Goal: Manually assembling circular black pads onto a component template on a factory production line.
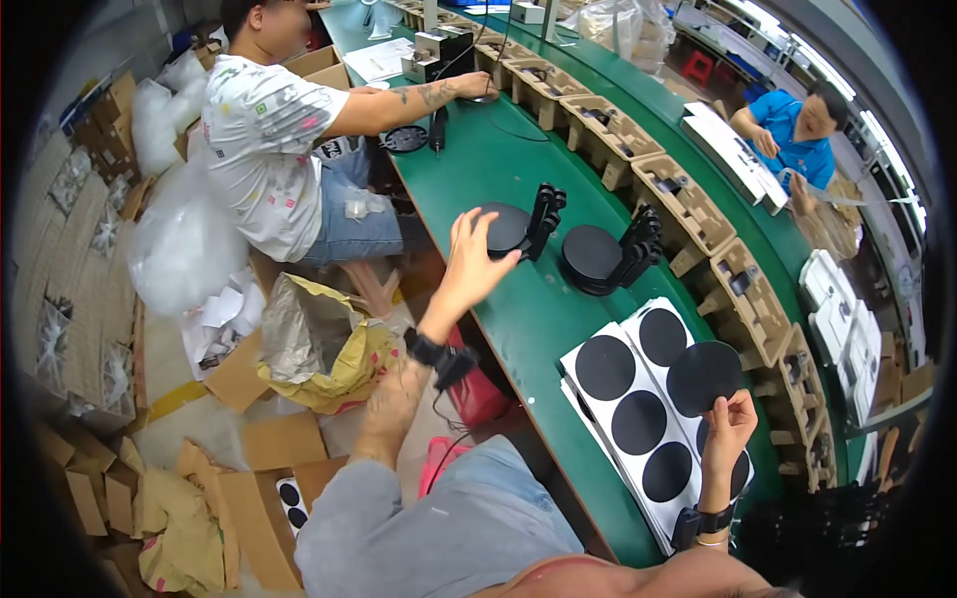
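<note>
- The green counter (pixel 558 344) runs away in front of me and carries all of my work.
- Along its far side stands a row of brown moulded trays (pixel 710 231), end to end; small dark parts (pixel 742 280) sit in their hollows, too small for me to make out.
- A big, clouded plastic bag (pixel 184 234) bulges on the left; I cannot tell what fills it.
- The yellow sack (pixel 384 357) gapes open on the floor, showing a crumpled silvery lining.
- Below it, an open carton (pixel 244 508) holds a white sheet with black circles (pixel 292 503).
- On the counter at my right lies a pile of white sheets (pixel 658 386), its top one set with black rounds in rows.
- Two black round bases (pixel 592 254) rest further up, each with a dark jointed piece upright at its edge. My left hand (pixel 471 271), fingers spread and grasping nothing, is at the nearer-left one; I cannot tell whether it touches.
- My right hand (pixel 733 427) pinches a single black disc (pixel 704 379) by its lower edge, above the sheets.
</note>
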### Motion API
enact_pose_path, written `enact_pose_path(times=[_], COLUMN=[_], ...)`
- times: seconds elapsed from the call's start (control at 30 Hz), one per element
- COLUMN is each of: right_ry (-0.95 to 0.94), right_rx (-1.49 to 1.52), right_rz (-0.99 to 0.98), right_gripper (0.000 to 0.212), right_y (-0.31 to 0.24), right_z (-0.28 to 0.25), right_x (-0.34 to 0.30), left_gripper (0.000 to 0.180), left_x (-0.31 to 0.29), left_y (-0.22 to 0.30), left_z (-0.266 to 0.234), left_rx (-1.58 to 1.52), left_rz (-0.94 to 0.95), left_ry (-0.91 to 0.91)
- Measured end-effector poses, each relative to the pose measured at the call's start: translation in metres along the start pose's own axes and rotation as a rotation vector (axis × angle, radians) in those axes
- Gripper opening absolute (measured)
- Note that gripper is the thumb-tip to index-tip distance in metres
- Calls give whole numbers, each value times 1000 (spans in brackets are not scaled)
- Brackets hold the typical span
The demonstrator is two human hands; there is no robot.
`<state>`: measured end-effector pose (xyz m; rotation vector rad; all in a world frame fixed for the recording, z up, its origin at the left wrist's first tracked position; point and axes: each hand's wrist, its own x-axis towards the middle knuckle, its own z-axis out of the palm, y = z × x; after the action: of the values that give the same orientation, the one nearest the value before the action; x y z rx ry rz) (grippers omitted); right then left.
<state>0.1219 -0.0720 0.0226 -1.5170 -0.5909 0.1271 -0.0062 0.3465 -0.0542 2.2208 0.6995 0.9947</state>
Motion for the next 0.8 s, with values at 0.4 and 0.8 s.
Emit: enact_pose_path(times=[0.4, 0.8], right_ry=[-15, -105], right_rx=[-4, 519], right_rz=[19, 206], right_gripper=[19, 15], right_y=[48, 8], right_z=[60, 117], right_x=[-28, -20], left_gripper=[84, 75], left_x=[60, -62], left_y=[-72, 104], left_z=[-7, -30], left_rx=[65, -1598], left_rz=[83, -186], left_ry=[-477, -152])
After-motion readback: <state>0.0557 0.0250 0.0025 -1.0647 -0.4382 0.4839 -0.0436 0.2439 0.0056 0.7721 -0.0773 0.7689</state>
